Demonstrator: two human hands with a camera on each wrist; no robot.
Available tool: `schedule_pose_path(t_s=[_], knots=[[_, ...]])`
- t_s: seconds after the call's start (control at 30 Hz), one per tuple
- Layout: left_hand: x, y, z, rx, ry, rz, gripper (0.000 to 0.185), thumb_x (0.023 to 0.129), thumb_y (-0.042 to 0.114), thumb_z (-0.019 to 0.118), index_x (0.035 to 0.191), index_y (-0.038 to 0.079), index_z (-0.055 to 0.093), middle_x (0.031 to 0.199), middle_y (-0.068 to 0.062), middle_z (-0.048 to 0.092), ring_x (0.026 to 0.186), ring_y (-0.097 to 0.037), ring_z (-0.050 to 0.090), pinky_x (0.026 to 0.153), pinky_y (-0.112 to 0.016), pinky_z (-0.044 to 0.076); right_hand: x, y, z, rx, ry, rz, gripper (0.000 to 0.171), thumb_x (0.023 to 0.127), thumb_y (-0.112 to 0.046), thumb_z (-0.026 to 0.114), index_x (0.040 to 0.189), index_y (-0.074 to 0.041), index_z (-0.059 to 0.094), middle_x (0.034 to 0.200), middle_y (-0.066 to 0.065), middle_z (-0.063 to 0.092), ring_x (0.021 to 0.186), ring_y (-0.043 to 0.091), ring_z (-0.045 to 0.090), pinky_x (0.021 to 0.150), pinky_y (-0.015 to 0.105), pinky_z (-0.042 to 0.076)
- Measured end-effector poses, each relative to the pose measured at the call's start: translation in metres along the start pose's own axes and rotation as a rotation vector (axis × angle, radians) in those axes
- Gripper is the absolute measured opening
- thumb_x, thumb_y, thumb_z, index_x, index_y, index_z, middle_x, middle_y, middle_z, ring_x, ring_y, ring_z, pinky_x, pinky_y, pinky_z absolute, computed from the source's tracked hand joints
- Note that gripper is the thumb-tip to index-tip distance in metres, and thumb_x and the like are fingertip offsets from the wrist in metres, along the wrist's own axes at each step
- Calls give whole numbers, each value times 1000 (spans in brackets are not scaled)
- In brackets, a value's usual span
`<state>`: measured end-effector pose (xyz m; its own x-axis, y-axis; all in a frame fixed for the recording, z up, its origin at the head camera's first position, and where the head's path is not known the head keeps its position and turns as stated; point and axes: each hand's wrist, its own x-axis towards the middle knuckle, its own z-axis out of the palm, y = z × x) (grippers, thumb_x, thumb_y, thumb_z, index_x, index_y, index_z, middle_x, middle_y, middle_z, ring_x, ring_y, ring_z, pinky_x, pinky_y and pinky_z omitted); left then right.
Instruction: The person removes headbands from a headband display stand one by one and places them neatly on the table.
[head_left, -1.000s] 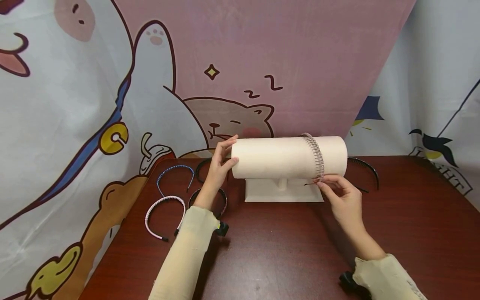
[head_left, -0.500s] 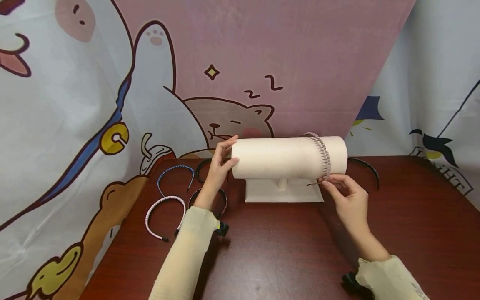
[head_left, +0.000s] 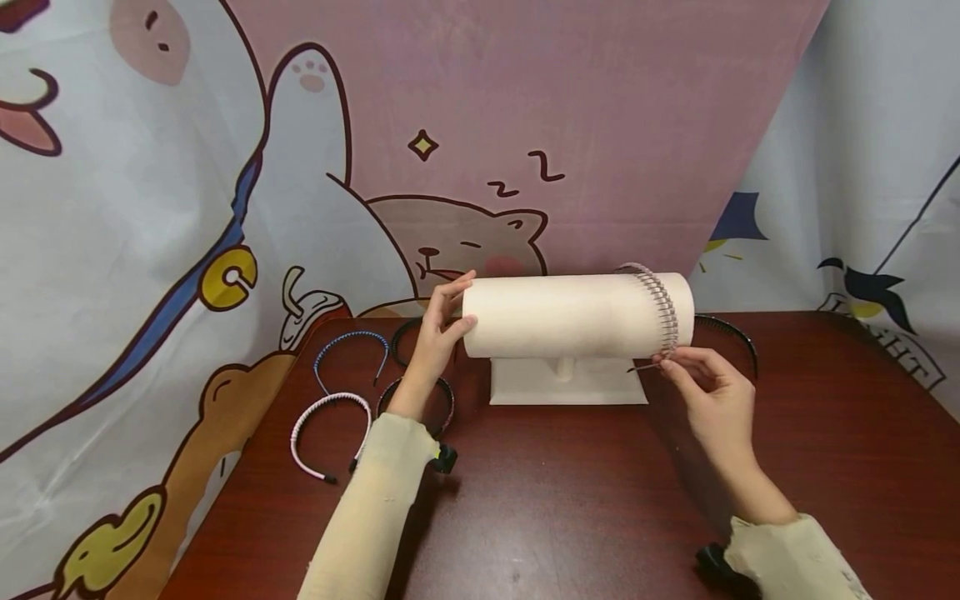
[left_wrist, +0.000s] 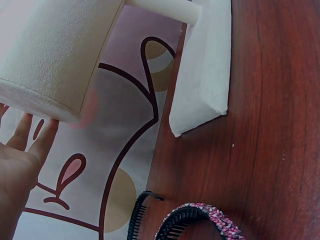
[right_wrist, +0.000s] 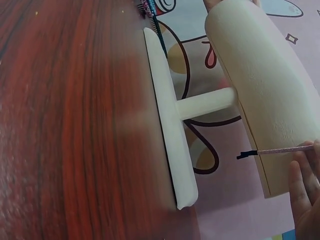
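Note:
A cream cylindrical display stand point(head_left: 555, 317) stands on the dark red-brown table. My left hand point(head_left: 438, 329) rests against its left end; in the left wrist view the fairly straight fingers point(left_wrist: 42, 140) touch the rim. Near the right end, a greyish-pink headband point(head_left: 663, 308) with fine teeth or ribbing arches over the cylinder. Its near end is pinched between thumb and fingers of my right hand point(head_left: 716, 408), just under the cylinder. In the right wrist view the headband's dark tip point(right_wrist: 246, 155) sticks out past the fingers, and part of that hand is cut off.
Left on the table point(head_left: 555, 517) lie a white-pink headband point(head_left: 303, 425), a blue headband point(head_left: 348, 335) and darker headbands, one with pink-silver glitter point(left_wrist: 220, 220). Behind the cylinder's right end shows a black headband point(head_left: 738, 333). A cartoon-printed cloth point(head_left: 600, 125) hangs behind.
My right hand has slid the greyish-pink headband rightward along the cylinder, toward its right end. The left hand and the stand have kept their places.

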<state>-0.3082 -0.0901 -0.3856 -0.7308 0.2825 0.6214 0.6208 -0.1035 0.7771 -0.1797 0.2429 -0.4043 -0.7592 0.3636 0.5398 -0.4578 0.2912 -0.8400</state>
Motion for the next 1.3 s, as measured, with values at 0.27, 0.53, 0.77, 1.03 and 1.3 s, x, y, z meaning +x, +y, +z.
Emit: schedule_pose_path(t_s=[0.27, 0.53, 0.77, 1.03, 1.3], knots=[[0, 2, 1, -14, 5, 7, 46, 94, 3, 55, 137, -5, 43, 157, -17, 39, 143, -34, 40, 119, -56, 30, 1, 1, -9, -28, 25, 14, 14, 88, 6, 69, 101, 13, 67, 88, -19, 74, 82, -4, 72, 73, 11, 57], [-2, 2, 1, -16, 2, 0, 46, 94, 4, 55, 138, -4, 42, 157, -16, 39, 144, -32, 39, 120, -56, 30, 3, 4, -17, -46, 55, 24, 15, 89, 7, 68, 102, 14, 67, 87, -21, 74, 80, -4, 71, 69, 9, 56], [-2, 1, 1, -16, 4, 5, 47, 93, 7, 55, 137, -4, 43, 157, -17, 39, 144, -31, 39, 120, -57, 28, 6, 6, -27, -71, 75, 33, 16, 89, 7, 68, 103, 13, 67, 87, -21, 74, 81, -6, 71, 72, 7, 55], [-2, 0, 0, -13, 2, -4, 47, 93, 8, 54, 137, -3, 43, 158, -15, 39, 144, -31, 40, 119, -57, 30, 13, 8, -44, -105, 115, 8, 17, 89, 7, 68, 105, 14, 67, 89, -23, 73, 82, -5, 71, 74, 8, 55], [0, 0, 0, 2, 3, 3, 48, 92, 10, 55, 137, -3, 42, 157, -15, 40, 141, -35, 42, 117, -57, 34, 21, 10, -65, -117, 170, 12, 18, 90, 7, 66, 106, 15, 67, 90, -21, 74, 81, -5, 72, 74, 7, 54]])
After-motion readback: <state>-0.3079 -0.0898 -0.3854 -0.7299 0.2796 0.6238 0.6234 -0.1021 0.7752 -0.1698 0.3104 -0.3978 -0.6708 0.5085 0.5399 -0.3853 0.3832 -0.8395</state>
